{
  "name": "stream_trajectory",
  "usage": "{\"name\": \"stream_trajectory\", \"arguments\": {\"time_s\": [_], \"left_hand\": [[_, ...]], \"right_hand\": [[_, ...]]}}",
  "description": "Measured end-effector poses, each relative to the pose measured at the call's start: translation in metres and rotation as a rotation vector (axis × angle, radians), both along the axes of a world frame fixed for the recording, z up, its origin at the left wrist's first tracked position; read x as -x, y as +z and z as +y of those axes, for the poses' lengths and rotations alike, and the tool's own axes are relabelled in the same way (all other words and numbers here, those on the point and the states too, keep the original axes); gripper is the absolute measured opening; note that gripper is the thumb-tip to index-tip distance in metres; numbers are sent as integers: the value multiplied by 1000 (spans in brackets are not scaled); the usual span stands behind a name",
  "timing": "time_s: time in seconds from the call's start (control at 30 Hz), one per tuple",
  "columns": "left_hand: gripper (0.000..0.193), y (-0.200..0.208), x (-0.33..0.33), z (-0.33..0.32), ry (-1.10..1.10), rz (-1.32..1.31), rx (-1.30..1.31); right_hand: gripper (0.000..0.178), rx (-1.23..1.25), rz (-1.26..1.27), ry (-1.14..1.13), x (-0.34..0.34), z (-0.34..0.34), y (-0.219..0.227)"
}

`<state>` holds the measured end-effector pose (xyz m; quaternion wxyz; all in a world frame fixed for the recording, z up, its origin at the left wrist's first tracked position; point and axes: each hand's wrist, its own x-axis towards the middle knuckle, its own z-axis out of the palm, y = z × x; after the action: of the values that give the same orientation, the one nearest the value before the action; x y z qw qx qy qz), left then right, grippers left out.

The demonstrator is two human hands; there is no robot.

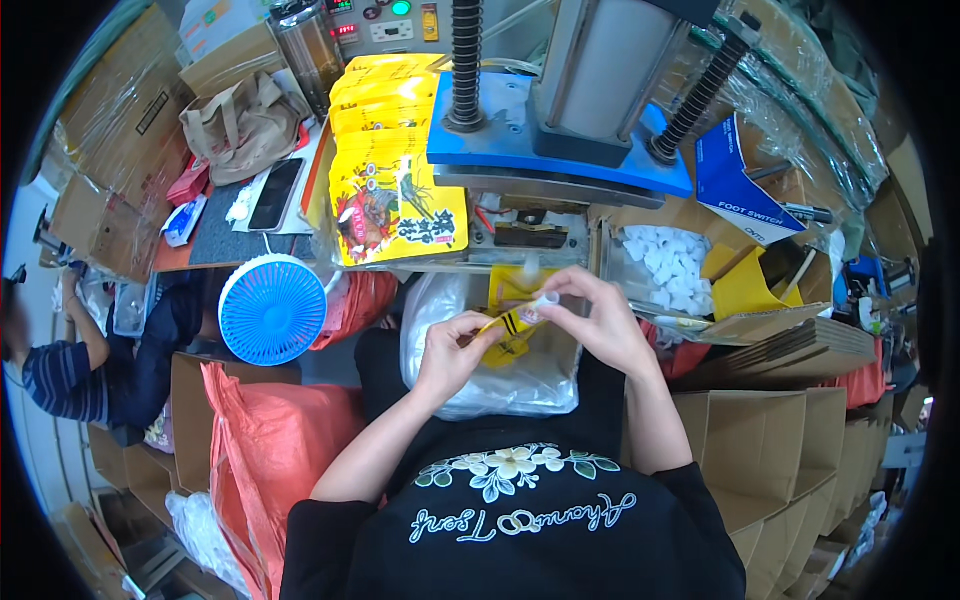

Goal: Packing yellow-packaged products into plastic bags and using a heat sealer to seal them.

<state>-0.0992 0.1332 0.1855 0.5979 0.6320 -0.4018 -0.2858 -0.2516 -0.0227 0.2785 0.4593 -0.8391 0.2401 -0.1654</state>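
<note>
My left hand [450,355] pinches one edge of a small yellow pouch [513,322] with black markings, held above my lap. At the pouch's other end, my right hand [607,325] grips a small white tubular piece [547,299] between thumb and fingers. Whether that piece sits inside the pouch or only against it, I cannot tell. Beneath both hands a clear plastic bag [470,395] rests on my lap, with more yellow pouches in or on it. A bin to the right holds many small white pieces [668,265].
A press with a blue plate [505,130] and spring posts stands ahead. Printed yellow pouches [400,205] lie stacked left of it. A fan [272,310], a red sack [290,430] and a phone [277,195] are leftward. Cardboard boxes [745,440] stand right; another person sits far left.
</note>
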Motion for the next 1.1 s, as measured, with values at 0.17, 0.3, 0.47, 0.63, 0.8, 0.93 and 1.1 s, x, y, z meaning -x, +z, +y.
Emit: {"name": "stream_trajectory", "arguments": {"time_s": [0.17,0.3,0.47,0.63,0.8,0.93,1.1], "left_hand": [[21,1,-2,-16,-126,275,-168],[21,-5,-6,-33,4,164,-192],[21,-21,-1,-31,-69,119,-51],[27,-12,-1,-37,-111,298,-120],[28,-3,-6,-65,47,531,-88],[22,4,-10,-82,116,814,-93],[22,-5,-19,-89,106,853,-79]], "right_hand": [[21,-459,-203,-38,-3,-20,-34],[17,-383,-265,-118,7,-32,-18],[20,-225,-68,1,10,-37,-22],[28,-409,-88,-15,-1,-36,-35],[42,145,-147,-271,10,-46,-32],[31,287,70,-499,35,-65,-26],[25,561,129,-544,44,-98,-59]]}}
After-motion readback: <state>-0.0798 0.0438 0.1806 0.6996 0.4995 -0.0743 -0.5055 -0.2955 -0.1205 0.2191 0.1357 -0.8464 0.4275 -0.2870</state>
